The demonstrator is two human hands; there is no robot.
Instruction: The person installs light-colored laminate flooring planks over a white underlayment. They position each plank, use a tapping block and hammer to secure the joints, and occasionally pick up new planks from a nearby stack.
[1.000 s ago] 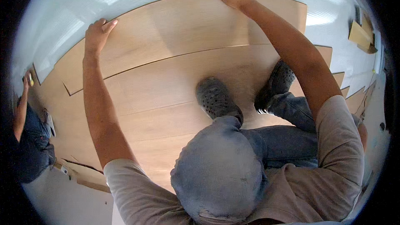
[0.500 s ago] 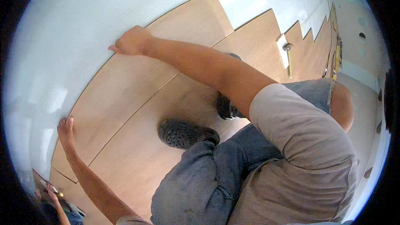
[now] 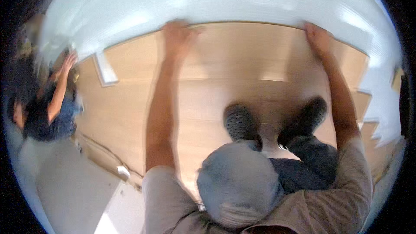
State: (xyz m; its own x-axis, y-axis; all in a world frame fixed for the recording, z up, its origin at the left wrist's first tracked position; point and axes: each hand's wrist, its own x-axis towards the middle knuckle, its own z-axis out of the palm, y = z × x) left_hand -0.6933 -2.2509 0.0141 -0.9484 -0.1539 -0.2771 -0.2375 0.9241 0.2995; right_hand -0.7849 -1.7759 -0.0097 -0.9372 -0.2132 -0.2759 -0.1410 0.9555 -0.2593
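A light wood floor plank (image 3: 242, 45) lies along the far edge of the laid flooring, against the pale underlay sheet (image 3: 268, 4). My left hand (image 3: 177, 39) is at its far edge, blurred, fingers over the rim and thumb out to the right. Farther right, my right hand (image 3: 318, 37) grips the same edge, its fingers curled over it. Both arms reach out straight ahead. My dark perforated shoes (image 3: 241, 122) rest on the planks nearer to me, and a bent knee in jeans (image 3: 237, 184) fills the lower middle.
Another person (image 3: 47, 99) crouches at the left, one hand raised. A white strip (image 3: 105, 70) lies on the flooring near them. Plank ends (image 3: 364, 104) form steps at the right. Along the lower left, a cable (image 3: 104, 149) runs beside a pale surface (image 3: 65, 182).
My view has turned left, bringing the other person further into sight. The hammer seen earlier is out of view. Both hands are still at the plank's far edge, the left one blurred.
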